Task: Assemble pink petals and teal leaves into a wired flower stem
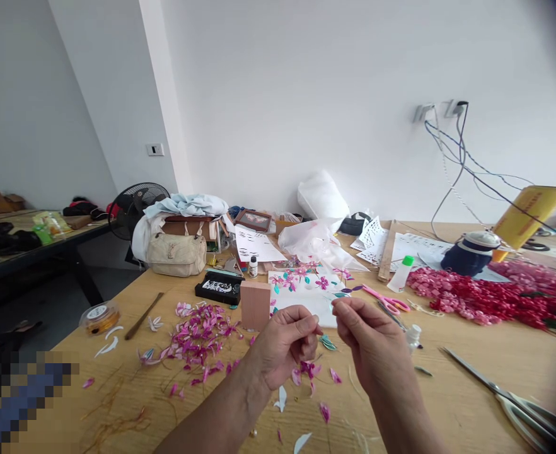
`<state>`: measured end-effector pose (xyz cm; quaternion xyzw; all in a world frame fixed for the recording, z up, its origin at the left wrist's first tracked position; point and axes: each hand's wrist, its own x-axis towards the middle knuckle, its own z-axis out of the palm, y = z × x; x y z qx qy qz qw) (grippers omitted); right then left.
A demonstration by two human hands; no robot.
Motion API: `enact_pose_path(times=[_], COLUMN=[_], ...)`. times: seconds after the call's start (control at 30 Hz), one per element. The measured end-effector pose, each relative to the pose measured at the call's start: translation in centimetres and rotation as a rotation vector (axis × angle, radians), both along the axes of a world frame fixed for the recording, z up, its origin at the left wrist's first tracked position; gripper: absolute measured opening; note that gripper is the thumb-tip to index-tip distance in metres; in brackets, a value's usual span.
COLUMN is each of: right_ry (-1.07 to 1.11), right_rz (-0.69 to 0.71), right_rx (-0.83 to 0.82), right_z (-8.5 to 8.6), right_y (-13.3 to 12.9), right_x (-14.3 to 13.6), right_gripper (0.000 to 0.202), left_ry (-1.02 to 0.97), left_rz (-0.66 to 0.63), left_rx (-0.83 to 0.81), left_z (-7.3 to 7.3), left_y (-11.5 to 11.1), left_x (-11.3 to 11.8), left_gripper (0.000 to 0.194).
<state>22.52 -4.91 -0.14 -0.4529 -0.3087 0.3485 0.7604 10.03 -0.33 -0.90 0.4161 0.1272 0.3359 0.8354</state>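
Note:
My left hand (287, 343) is raised over the middle of the table, thumb and fingertips pinched together. Opposite it, a small gap away, my right hand (367, 340) also pinches. Whatever lies between either set of fingertips is too fine to make out. Just past my right fingertips are slim teal and purple leaves (352, 289); I cannot tell whether they touch that hand. Behind both hands lies a white sheet (301, 302) with pink flowers and teal leaves. Between and below the hands are pink petals (309, 371) and a teal leaf piece (327, 342).
Left of my hands are a magenta petal pile (197, 334), a wooden block (255, 306) and a black case (216, 287). Pink scissors (386, 299), a green-capped bottle (401, 273), large scissors (500, 391) and red flower bunches (481, 296) lie to the right.

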Motion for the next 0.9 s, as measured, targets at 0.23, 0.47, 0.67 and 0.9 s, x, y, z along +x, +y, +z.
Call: enact_pose_path(times=[0.23, 0.47, 0.67, 0.9], right_ry=[-0.364, -0.885, -1.146, -1.207], right_rz=[-0.115, 0.08, 0.083, 0.145], right_rx=[0.071, -0.099, -0.089, -0.021], right_z=[1.1, 2.5, 2.7, 3.4], right_y=[-1.2, -1.6, -1.2, -1.8], right_x=[1.9, 2.0, 2.2, 2.2], right_gripper=[0.02, 0.02, 0.013, 0.019], left_ry=[0.01, 0.083, 0.162, 0.215], left_rz=[-0.002, 0.06, 0.122, 0.133], left_rx=[-0.007, 0.089, 0.198, 0.264], left_z=[0.5, 0.5, 0.7, 0.8], left_y=[0.0, -0.1, -0.2, -0.3], left_x=[-0.4, -0.5, -0.5, -0.6], left_gripper=[0.029, 0.03, 0.032, 0.033])
